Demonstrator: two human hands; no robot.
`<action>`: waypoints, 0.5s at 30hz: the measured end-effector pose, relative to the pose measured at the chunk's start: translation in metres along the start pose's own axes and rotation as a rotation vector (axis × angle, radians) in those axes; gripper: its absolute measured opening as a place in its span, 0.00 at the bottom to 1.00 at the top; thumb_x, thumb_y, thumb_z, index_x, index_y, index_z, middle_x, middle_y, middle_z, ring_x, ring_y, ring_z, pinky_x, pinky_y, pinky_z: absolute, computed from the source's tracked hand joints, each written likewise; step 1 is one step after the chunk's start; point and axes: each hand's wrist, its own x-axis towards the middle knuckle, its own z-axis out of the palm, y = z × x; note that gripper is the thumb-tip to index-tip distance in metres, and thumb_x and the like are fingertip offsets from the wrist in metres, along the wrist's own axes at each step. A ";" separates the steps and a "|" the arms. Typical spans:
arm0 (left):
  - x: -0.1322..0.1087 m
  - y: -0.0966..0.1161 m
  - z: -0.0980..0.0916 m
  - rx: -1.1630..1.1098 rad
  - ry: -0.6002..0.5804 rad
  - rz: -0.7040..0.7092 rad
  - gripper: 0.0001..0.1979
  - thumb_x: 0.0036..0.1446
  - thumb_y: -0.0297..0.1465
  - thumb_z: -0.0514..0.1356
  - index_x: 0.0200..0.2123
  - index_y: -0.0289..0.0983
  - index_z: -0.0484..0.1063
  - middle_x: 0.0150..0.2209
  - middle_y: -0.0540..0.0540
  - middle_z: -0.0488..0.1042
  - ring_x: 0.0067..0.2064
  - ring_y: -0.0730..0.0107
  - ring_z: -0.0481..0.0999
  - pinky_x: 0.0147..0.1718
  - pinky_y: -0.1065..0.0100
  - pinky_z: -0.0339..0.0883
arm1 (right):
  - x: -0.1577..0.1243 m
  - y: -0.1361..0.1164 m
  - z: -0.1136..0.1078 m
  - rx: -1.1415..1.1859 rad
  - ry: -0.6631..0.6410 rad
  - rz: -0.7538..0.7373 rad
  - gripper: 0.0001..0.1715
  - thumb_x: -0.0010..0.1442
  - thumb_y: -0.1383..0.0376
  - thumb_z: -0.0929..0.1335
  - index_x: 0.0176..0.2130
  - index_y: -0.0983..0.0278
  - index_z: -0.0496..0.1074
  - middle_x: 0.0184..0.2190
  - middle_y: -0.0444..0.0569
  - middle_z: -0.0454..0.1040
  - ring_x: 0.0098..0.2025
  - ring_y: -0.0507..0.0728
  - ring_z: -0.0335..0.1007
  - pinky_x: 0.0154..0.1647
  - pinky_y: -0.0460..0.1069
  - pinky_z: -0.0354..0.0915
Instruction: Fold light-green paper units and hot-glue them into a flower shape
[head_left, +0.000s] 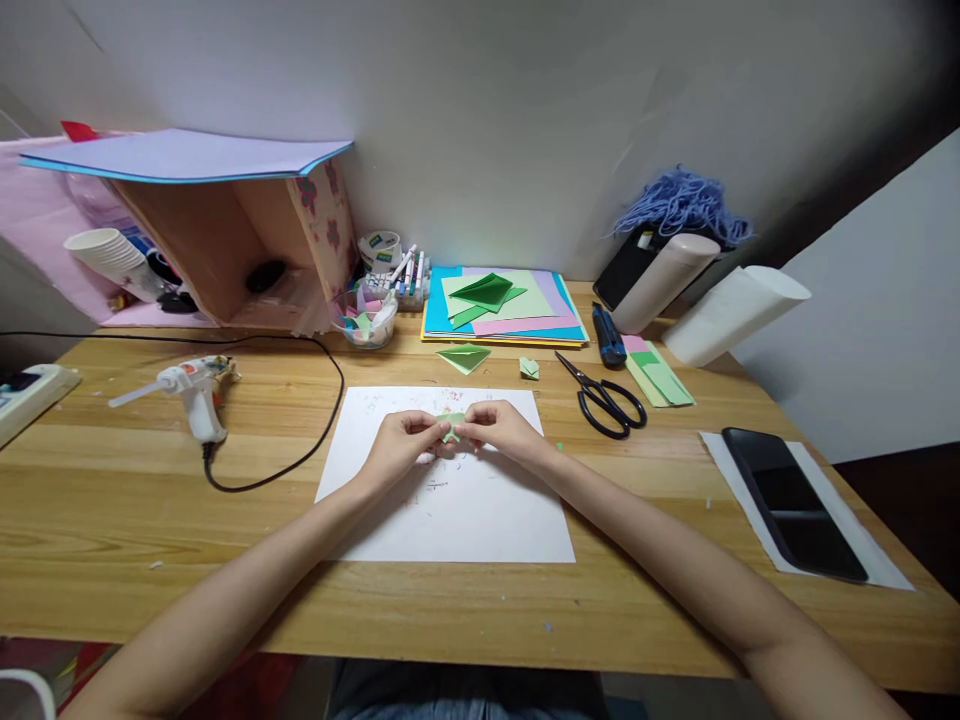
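Between my two hands is a small light-green piece of folded paper (pixel 451 428), held above a white sheet (pixel 480 520) that carries scattered pen marks. My left hand (pixel 409 443) pinches its left side, and my right hand (pixel 499 428) pinches its right side. Fingers cover part of the paper, so its full shape is hidden. Beyond the sheet lie a green folded paper piece (pixel 465 358) and a smaller light-green folded piece (pixel 529 369). Black-handled scissors (pixel 611 400) rest to the right of the sheet.
A hot glue gun (pixel 199 395) with a black cord stands left. Coloured paper (pixel 566 330) is stacked at the back, beside a tub of scraps (pixel 367 322). A utility knife (pixel 608 337), paper strips (pixel 660 375), paper rolls (pixel 731 318) and a phone (pixel 795 505) are on the right.
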 end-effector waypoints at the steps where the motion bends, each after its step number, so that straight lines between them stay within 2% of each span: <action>1: 0.000 -0.001 0.000 0.003 -0.001 0.002 0.16 0.47 0.41 0.62 0.26 0.31 0.71 0.26 0.40 0.76 0.27 0.66 0.75 0.23 0.72 0.62 | 0.000 -0.001 0.000 -0.006 0.010 0.003 0.18 0.49 0.55 0.69 0.22 0.67 0.67 0.17 0.42 0.65 0.21 0.48 0.60 0.23 0.44 0.54; 15: 0.000 0.000 0.000 -0.005 0.003 0.025 0.17 0.45 0.42 0.63 0.27 0.30 0.73 0.27 0.40 0.77 0.29 0.64 0.76 0.28 0.68 0.67 | -0.002 -0.005 0.003 -0.026 0.059 0.009 0.21 0.49 0.53 0.69 0.20 0.66 0.63 0.16 0.40 0.62 0.20 0.47 0.56 0.23 0.44 0.50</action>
